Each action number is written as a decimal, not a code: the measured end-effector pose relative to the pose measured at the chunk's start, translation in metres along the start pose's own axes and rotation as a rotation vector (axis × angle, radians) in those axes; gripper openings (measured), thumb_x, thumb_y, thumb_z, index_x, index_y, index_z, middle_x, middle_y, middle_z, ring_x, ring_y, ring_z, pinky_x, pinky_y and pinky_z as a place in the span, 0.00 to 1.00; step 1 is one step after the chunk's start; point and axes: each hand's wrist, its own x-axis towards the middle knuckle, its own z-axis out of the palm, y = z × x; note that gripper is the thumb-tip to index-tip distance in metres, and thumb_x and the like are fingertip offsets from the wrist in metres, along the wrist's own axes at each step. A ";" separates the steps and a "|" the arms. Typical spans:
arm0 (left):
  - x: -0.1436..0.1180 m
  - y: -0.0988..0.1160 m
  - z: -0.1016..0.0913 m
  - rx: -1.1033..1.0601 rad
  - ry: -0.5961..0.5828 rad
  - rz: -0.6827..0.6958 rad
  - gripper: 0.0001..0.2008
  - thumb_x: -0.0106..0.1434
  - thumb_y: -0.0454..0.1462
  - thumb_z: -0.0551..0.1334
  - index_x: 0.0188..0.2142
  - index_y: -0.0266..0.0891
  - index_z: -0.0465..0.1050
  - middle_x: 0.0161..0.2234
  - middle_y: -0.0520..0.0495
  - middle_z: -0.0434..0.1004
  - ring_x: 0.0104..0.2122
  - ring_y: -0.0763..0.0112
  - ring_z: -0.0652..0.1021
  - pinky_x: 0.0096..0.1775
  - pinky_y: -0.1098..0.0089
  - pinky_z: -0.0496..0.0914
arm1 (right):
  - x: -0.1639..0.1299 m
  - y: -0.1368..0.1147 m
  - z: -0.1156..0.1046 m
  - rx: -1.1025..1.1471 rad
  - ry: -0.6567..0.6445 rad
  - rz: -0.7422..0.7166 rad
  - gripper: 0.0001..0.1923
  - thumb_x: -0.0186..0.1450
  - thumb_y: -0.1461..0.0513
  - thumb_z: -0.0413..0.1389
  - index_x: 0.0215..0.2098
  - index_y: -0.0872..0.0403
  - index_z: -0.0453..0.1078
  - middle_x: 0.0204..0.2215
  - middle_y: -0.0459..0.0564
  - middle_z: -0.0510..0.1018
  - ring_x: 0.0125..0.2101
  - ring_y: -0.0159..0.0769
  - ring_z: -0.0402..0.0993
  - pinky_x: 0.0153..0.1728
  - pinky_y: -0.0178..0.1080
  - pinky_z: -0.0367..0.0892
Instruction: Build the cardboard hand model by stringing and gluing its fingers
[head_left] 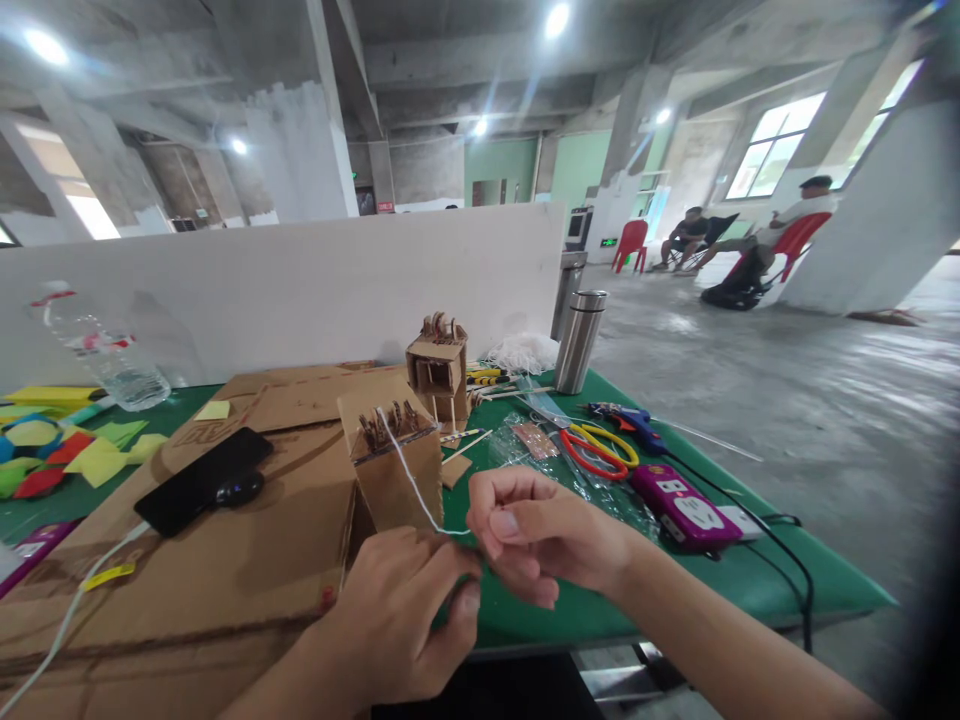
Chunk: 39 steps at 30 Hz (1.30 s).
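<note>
A small cardboard box (405,480) stands on the table in front of me, with a row of upright cardboard pieces on its top. From that row a white string (411,475) runs down across the box's face to my fingers. My right hand (536,530) pinches the string near its end, thumb against index finger. Just below the box is my left hand (409,605), its fingers curled towards the thumb; what they hold, if anything, is hidden. Behind the box a taller cardboard structure (437,360) rests on thin wooden sticks.
Flat cardboard (255,560) carries a black phone (206,480). To the right lie scissors (600,452), a blue glue gun (630,425) and a purple power strip (686,508). A steel flask (581,342) and a water bottle (105,350) stand farther back. Two people sit beyond.
</note>
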 end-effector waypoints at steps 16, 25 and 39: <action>0.005 -0.004 0.005 0.035 -0.053 -0.076 0.10 0.66 0.31 0.51 0.28 0.41 0.63 0.21 0.54 0.69 0.21 0.71 0.71 0.26 0.69 0.61 | -0.009 -0.002 -0.006 -0.214 0.237 -0.063 0.13 0.61 0.56 0.63 0.27 0.56 0.69 0.17 0.39 0.67 0.11 0.20 0.57 0.10 0.24 0.52; 0.004 0.002 0.006 0.014 -0.119 -0.001 0.09 0.64 0.31 0.50 0.33 0.41 0.68 0.27 0.51 0.78 0.25 0.67 0.78 0.28 0.68 0.69 | 0.002 -0.004 0.003 -0.232 0.107 0.041 0.12 0.62 0.57 0.62 0.29 0.58 0.70 0.46 0.54 0.79 0.14 0.18 0.67 0.09 0.23 0.54; -0.006 -0.006 0.005 0.016 0.228 -0.142 0.20 0.65 0.33 0.56 0.57 0.34 0.58 0.26 0.54 0.74 0.19 0.76 0.73 0.29 0.73 0.70 | -0.010 0.004 -0.008 -0.023 -0.033 -0.003 0.10 0.61 0.60 0.64 0.28 0.58 0.71 0.12 0.35 0.59 0.11 0.21 0.51 0.12 0.24 0.56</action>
